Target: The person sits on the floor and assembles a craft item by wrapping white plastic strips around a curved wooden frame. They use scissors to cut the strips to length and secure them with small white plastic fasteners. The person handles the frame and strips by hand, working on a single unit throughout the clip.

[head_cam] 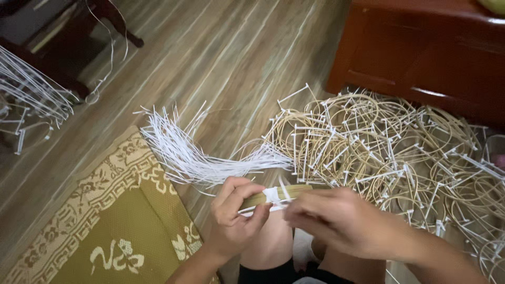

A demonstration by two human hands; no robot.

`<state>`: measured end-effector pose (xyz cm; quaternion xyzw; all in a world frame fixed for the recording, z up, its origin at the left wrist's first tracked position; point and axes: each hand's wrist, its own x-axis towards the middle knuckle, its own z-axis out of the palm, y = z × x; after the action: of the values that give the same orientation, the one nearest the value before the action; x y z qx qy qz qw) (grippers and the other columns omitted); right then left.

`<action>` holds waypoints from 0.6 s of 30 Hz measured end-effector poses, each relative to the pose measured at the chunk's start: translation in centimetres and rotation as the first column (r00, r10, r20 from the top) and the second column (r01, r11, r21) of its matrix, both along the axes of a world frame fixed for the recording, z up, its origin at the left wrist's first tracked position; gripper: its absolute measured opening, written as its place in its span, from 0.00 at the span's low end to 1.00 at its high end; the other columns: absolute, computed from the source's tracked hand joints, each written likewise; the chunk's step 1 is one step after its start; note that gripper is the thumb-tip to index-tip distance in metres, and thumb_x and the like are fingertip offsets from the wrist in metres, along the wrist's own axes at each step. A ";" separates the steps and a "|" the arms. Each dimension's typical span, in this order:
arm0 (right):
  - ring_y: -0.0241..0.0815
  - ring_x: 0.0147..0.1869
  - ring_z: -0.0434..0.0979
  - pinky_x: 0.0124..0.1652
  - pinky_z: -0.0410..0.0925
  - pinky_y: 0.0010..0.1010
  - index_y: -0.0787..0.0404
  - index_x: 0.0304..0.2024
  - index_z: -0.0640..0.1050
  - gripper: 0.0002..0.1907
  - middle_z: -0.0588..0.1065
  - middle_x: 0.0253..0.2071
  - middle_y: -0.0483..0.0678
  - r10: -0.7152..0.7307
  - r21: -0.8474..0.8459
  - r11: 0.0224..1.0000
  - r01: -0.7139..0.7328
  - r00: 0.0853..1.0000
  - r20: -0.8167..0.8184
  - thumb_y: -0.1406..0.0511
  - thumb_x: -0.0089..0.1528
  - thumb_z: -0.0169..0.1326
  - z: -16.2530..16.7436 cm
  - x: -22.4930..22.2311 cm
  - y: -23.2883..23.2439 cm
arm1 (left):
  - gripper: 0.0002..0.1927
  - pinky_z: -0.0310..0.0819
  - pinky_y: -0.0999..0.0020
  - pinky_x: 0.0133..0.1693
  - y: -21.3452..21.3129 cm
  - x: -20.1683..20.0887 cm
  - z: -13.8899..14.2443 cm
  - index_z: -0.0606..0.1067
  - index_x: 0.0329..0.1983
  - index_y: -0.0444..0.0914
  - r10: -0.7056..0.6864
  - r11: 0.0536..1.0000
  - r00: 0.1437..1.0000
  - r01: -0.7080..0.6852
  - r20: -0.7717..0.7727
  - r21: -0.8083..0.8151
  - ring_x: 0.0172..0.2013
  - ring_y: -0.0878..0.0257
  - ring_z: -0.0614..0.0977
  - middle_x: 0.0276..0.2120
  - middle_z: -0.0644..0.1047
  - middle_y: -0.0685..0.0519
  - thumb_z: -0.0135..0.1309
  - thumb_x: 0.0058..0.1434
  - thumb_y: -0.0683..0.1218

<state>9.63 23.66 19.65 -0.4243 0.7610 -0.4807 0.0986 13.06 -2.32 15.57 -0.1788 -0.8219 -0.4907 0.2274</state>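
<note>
The left hand (234, 210) grips a thin bundle of bamboo strips (294, 192) at one end, fingers curled over it, while the right hand (336, 218) pinches at a white plastic tie (273, 195) wrapped around the bundle between the two hands. Both hands sit above the person's bare knees. Just beyond them a loose sheaf of white ties (194, 152) fans out across the wooden floor (226, 58). To the right lies a tangled heap of bamboo hoops (389, 147) bound with more white ties, next to a reddish wooden cabinet (421, 52). A patterned olive mat (115, 226) lies at lower left.
</note>
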 end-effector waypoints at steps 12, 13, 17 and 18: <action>0.42 0.49 0.80 0.48 0.73 0.31 0.65 0.54 0.77 0.10 0.79 0.48 0.53 -0.740 -0.111 0.596 0.795 0.491 -0.460 0.66 0.74 0.51 4.2 2.8 4.7 | 0.15 0.79 0.65 0.38 0.5 -2.2 2.4 0.76 0.45 0.35 -0.048 0.978 0.976 0.002 -0.212 -0.210 0.37 0.54 0.84 0.41 0.79 0.47 0.67 0.55 0.41; 0.42 0.48 0.81 0.46 0.73 0.32 0.62 0.50 0.77 0.09 0.80 0.46 0.51 -0.627 -0.119 0.730 0.673 0.590 -0.508 0.67 0.67 0.54 3.7 2.5 3.8 | 0.16 0.78 0.64 0.37 0.9 -2.6 2.3 0.76 0.45 0.35 -0.059 0.963 0.964 -0.013 -0.258 -0.269 0.36 0.54 0.83 0.41 0.78 0.47 0.67 0.56 0.42; 0.45 0.38 0.78 0.36 0.72 0.34 0.57 0.43 0.81 0.11 0.81 0.34 0.45 -0.335 0.048 0.887 0.460 0.711 -0.618 0.64 0.58 0.64 2.5 1.8 -1.3 | 0.17 0.75 0.62 0.33 2.0 -3.6 2.2 0.76 0.47 0.35 -0.120 0.869 0.871 -0.140 -0.476 -0.475 0.34 0.55 0.82 0.41 0.78 0.48 0.65 0.55 0.42; 0.46 0.38 0.79 0.36 0.73 0.34 0.58 0.41 0.81 0.10 0.81 0.34 0.46 -0.361 0.056 0.879 0.474 0.736 -0.573 0.64 0.58 0.64 2.4 1.2 -2.0 | 0.17 0.74 0.63 0.33 2.1 -3.7 2.1 0.76 0.47 0.35 -0.125 0.856 0.862 -0.156 -0.491 -0.492 0.33 0.57 0.82 0.40 0.78 0.49 0.65 0.56 0.41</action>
<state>10.80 21.69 22.04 -0.3488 0.8766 -0.2707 -0.1915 9.36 -0.24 17.71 -0.3486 -0.8352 -0.1859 0.3826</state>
